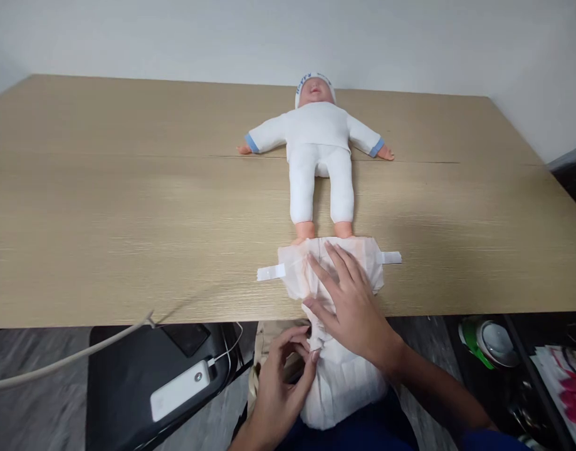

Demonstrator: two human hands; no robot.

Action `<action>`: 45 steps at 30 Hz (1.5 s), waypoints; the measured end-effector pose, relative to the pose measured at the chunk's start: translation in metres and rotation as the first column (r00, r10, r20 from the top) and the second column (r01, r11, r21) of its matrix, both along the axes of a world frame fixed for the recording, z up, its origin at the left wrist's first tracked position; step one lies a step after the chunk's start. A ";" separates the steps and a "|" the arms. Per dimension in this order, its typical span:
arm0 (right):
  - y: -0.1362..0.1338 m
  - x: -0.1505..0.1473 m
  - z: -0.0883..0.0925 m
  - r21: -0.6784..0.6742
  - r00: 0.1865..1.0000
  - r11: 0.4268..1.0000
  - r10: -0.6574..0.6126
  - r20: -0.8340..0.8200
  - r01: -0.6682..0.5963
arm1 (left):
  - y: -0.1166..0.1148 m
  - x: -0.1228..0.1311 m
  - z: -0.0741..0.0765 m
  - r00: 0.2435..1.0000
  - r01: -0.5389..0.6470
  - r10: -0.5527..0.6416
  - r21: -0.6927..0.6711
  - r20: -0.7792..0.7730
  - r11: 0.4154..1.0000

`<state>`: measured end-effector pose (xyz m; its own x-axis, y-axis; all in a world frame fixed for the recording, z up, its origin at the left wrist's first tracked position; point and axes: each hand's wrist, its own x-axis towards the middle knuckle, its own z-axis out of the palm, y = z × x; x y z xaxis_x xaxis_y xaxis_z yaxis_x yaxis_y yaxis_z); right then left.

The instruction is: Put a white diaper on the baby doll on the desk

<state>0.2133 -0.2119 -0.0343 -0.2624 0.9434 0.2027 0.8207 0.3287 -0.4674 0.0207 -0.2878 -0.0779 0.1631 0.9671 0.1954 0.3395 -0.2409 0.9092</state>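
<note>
An unfolded white diaper [346, 388] lies partly on the table's front edge and hangs down over my lap. Its two tape tabs stick out to either side at the top. My left hand [288, 376] pinches the diaper's left edge between thumb and fingers, just below the table edge. Fingers spread, my right hand [346, 300] rests flat on the diaper's upper part. Beyond it a baby doll [318, 131] in white clothes and a printed cap lies on its back, arms out. The doll's feet are partly covered by the diaper's top edge.
The wooden table [128, 219] reaches back to a white wall. At lower left, a white power bank [180, 391] with a cable and a dark phone [188, 338] lie on a black chair [111, 376]. A pale cable [71, 360] crosses there. A dark shelf with items stands at right.
</note>
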 end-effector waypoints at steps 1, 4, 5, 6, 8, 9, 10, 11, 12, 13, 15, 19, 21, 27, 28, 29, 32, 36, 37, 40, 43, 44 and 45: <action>0.001 -0.001 -0.003 -0.019 1.000 1.000 0.000 0.017 0.001 | 0.005 -0.008 0.003 0.998 0.056 -0.054 0.062 -0.034 0.996; -0.002 -0.002 -0.008 -0.041 0.997 0.999 0.031 0.067 -0.029 | 0.038 -0.039 0.017 0.968 0.220 -0.164 0.320 -0.192 0.921; -0.004 -0.004 -0.009 -0.042 0.996 0.999 0.038 0.082 -0.035 | 0.055 -0.049 0.024 0.954 0.252 -0.153 0.416 -0.257 0.873; -0.006 -0.005 -0.009 -0.042 0.995 0.998 0.039 0.095 -0.035 | 0.075 -0.056 0.032 0.941 0.262 -0.107 0.493 -0.320 0.830; -0.010 -0.009 -0.009 -0.039 0.993 0.999 0.027 0.114 -0.023 | 0.123 -0.062 0.050 0.888 0.344 -0.030 0.620 -0.458 0.705; -0.011 -0.010 -0.009 -0.036 0.993 0.999 0.019 0.120 -0.014 | 0.148 -0.059 0.059 0.837 0.389 0.023 0.625 -0.546 0.677; -0.011 -0.011 -0.009 -0.033 0.992 0.999 0.010 0.125 -0.005 | 0.173 -0.053 0.068 0.769 0.450 0.047 0.591 -0.638 0.669; -0.011 -0.012 -0.010 -0.030 0.992 1.000 0.002 0.128 0.002 | 0.196 -0.043 0.075 0.687 0.519 0.048 0.536 -0.725 0.666; -0.011 -0.013 -0.010 -0.027 0.992 1.000 -0.005 0.129 0.008 | 0.217 -0.032 0.081 0.582 0.604 0.027 0.454 -0.813 0.655; -0.011 -0.014 -0.011 -0.025 0.991 1.000 -0.010 0.130 0.014 | 0.235 -0.020 0.086 0.490 0.685 0.014 0.395 -0.872 0.613; -0.010 -0.014 -0.012 -0.022 0.991 1.000 -0.017 0.134 0.020 | 0.261 0.003 0.089 0.326 0.812 -0.017 0.270 -0.945 0.518; -0.011 -0.015 -0.013 -0.019 0.989 1.000 -0.013 0.146 0.016 | 0.283 0.031 0.083 0.206 0.906 -0.068 0.164 -0.976 0.392; -0.011 -0.016 -0.013 -0.021 0.989 1.000 -0.010 0.147 0.013 | 0.288 0.035 0.078 0.235 0.916 -0.109 0.182 -0.966 0.359; -0.010 -0.013 -0.010 -0.081 0.992 0.997 0.002 0.124 0.008 | 0.302 0.046 0.062 0.400 0.903 -0.202 0.347 -0.894 0.255; -0.008 -0.012 -0.009 -0.097 0.993 0.995 0.012 0.119 0.000 | 0.304 0.048 0.062 0.422 0.895 -0.226 0.364 -0.878 0.256; -0.006 -0.011 -0.008 -0.112 0.993 0.994 0.018 0.116 -0.005 | 0.305 0.049 0.064 0.438 0.890 -0.260 0.373 -0.861 0.263; 0.007 -0.007 -0.006 -0.159 0.993 0.987 0.019 0.115 0.000 | 0.309 0.052 0.081 0.476 0.876 -0.415 0.374 -0.775 0.306; 0.033 -0.001 -0.001 -0.250 0.991 0.968 0.069 0.116 -0.038 | 0.318 0.055 0.119 0.543 0.839 -0.596 0.367 -0.591 0.401; 0.041 -0.001 0.000 -0.267 0.990 0.962 0.085 0.114 -0.051 | 0.321 0.056 0.128 0.561 0.828 -0.613 0.365 -0.556 0.426; 0.067 -0.001 0.003 -0.296 0.988 0.953 0.098 0.115 -0.060 | 0.331 0.060 0.151 0.612 0.791 -0.620 0.369 -0.492 0.488; 0.096 -0.004 0.004 -0.307 0.988 0.951 0.075 0.132 -0.031 | 0.339 0.063 0.168 0.629 0.777 -0.636 0.378 -0.448 0.503; 0.106 -0.006 0.004 -0.299 0.989 0.954 0.061 0.138 -0.017 | 0.341 0.063 0.172 0.619 0.785 -0.653 0.376 -0.437 0.492; 0.116 -0.007 0.003 -0.286 0.989 0.958 0.045 0.143 -0.003 | 0.342 0.063 0.175 0.604 0.796 -0.671 0.371 -0.430 0.479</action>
<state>0.2058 -0.0955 -0.0310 -0.2923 0.9494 -0.1152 0.8807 0.2203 -0.4194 0.0839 0.0544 0.0976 0.8596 0.2429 0.4495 -0.0260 -0.8578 0.5134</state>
